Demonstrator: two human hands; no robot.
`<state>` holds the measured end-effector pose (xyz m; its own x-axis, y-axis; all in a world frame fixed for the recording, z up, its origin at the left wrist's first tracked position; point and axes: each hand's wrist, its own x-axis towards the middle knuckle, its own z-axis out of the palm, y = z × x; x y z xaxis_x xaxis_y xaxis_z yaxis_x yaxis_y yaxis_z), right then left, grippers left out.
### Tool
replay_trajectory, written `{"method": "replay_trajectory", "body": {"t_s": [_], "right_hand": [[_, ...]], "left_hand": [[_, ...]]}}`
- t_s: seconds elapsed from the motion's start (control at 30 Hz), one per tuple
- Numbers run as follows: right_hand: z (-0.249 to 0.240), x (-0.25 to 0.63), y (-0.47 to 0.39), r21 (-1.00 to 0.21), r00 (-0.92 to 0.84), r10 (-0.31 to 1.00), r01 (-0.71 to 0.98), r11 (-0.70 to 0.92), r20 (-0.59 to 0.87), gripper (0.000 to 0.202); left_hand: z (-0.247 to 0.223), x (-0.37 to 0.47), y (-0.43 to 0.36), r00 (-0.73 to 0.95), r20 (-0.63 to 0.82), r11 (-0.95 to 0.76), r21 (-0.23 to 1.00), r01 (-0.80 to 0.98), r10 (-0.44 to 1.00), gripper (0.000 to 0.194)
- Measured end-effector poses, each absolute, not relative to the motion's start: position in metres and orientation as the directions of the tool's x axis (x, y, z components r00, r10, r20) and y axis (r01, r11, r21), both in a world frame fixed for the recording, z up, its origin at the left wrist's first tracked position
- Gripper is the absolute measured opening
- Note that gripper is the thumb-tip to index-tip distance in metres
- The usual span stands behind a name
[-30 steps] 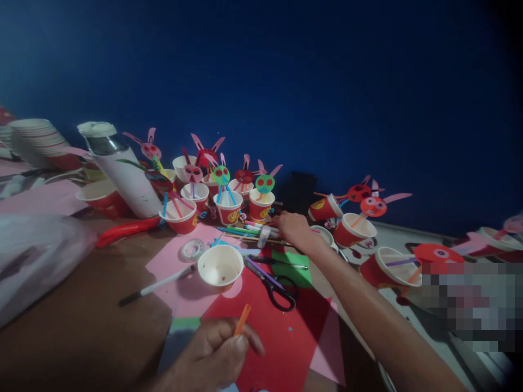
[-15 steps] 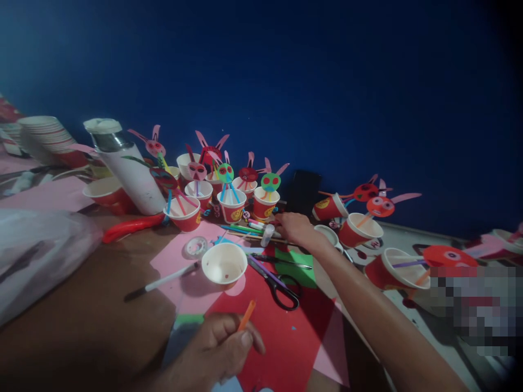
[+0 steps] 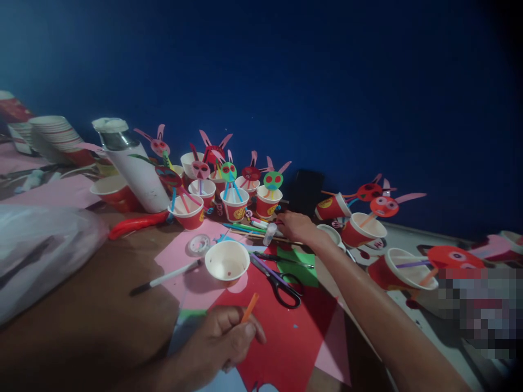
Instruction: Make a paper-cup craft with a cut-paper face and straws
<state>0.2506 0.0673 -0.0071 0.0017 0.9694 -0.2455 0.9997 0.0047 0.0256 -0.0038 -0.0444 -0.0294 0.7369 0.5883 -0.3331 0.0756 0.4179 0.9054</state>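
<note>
My left hand (image 3: 229, 337) is closed round an orange straw (image 3: 250, 307), whose top sticks up between thumb and fingers, over red paper (image 3: 281, 337). My right hand (image 3: 296, 226) reaches to the back of the table, beside several pens (image 3: 245, 228) and a small clear bottle (image 3: 270, 234); its fingertips are bent down, and what they touch is too small to tell. A paper cup (image 3: 227, 262) with small specks inside stands beyond my left hand. Black-handled scissors (image 3: 286, 288) lie on the red paper, near a green sheet (image 3: 300, 264).
Red cups with paper rabbit faces on straws (image 3: 267, 201) stand along the back and right. At left are a plastic bag (image 3: 44, 256), a white flask (image 3: 139, 177), a red-handled tool (image 3: 137, 224) and stacked cups (image 3: 55, 136). A marker (image 3: 165, 276) and tape roll (image 3: 199, 245) lie centre-left.
The view has shifted slightly, so the table items appear a little farther right. My left hand still grips the orange straw, and my right hand stays near the pens.
</note>
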Motion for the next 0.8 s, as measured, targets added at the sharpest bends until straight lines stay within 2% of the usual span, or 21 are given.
{"method": "replay_trajectory", "body": {"t_s": [0.3, 0.5, 0.6, 0.63, 0.7, 0.73, 0.8], "right_hand": [[-0.002, 0.248, 0.066, 0.018, 0.046, 0.976, 0.999, -0.043, -0.214, 0.029], [0.026, 0.248, 0.045, -0.017, 0.076, 0.996, 0.997, -0.077, -0.050, 0.020], [0.046, 0.246, 0.021, -0.086, 0.068, 0.996, 0.994, -0.064, 0.053, 0.021], [0.051, 0.244, 0.012, -0.148, 0.049, 0.995, 0.988, -0.036, 0.085, 0.020], [0.057, 0.236, -0.007, -0.537, -0.013, 0.992, 0.840, 0.079, 0.124, 0.017], [0.057, 0.230, -0.016, -0.676, -0.019, 0.992, 0.730, 0.101, 0.128, 0.016], [0.056, 0.215, -0.031, -0.828, -0.050, 0.995, 0.551, 0.104, 0.091, 0.011]], "left_hand": [[-0.033, -0.006, -0.043, 0.740, -0.329, 0.396, 0.913, 0.092, 0.587, 0.045], [-0.022, -0.007, -0.042, 0.717, -0.319, 0.384, 0.920, 0.078, 0.619, 0.051], [-0.014, -0.013, -0.039, 0.674, -0.237, 0.285, 0.958, 0.040, 0.700, 0.052], [-0.013, -0.015, -0.038, 0.650, -0.198, 0.239, 0.971, 0.025, 0.734, 0.051], [-0.014, -0.021, -0.037, 0.592, -0.131, 0.175, 0.984, -0.018, 0.795, 0.049], [-0.015, -0.023, -0.036, 0.561, -0.110, 0.168, 0.984, -0.054, 0.820, 0.048], [-0.018, -0.025, -0.034, 0.515, -0.091, 0.197, 0.968, -0.157, 0.853, 0.044]]}}
